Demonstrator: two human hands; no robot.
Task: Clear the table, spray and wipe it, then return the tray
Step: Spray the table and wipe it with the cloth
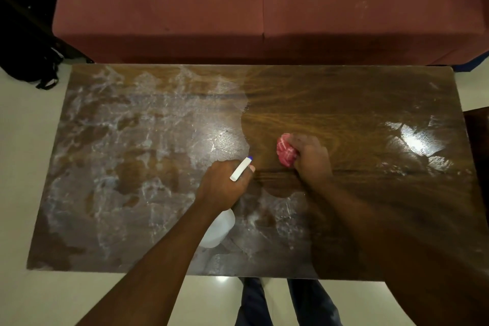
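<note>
1. near the middle of the table point(344, 92), towards its near edge, the left hand point(222, 185) grips a white bottle point(218, 230) at the neck, fingers curled round it. the nozzle point(240, 169) points far and right.
2. just right of it, the right hand point(312, 159) clutches a balled red cloth point(285, 151). the fingers wrap over the top and the cloth is pressed to the wood.
3. surface: a whitish film point(119, 140) covers the left half and the near middle. the right half shows bare brown grain, with a glare patch towards the right edge. judged: wiping is partly done and the left half is outstanding.
4. cloth handling: soft, light and crushable, probably damp. it is best held bunched in the palm, as now, with pressure straight down. a looser hold would likely let it unroll and drag.
5. bottle handling: light plastic, pale body, fill level cannot be told. it is likely slippery if spray has run onto it. the neck and trigger are the sound place to hold. the body hangs under the wrist, close over the table.
6. table handling: stiff and glossy, probably slick where wet, so the cloth should slide easily.
7. tray: not in view, and its return is not yet done.
8. surroundings: a red sofa point(264, 8) stands beyond the far edge, and a black bag point(34, 61) lies on the floor at far left.
</note>
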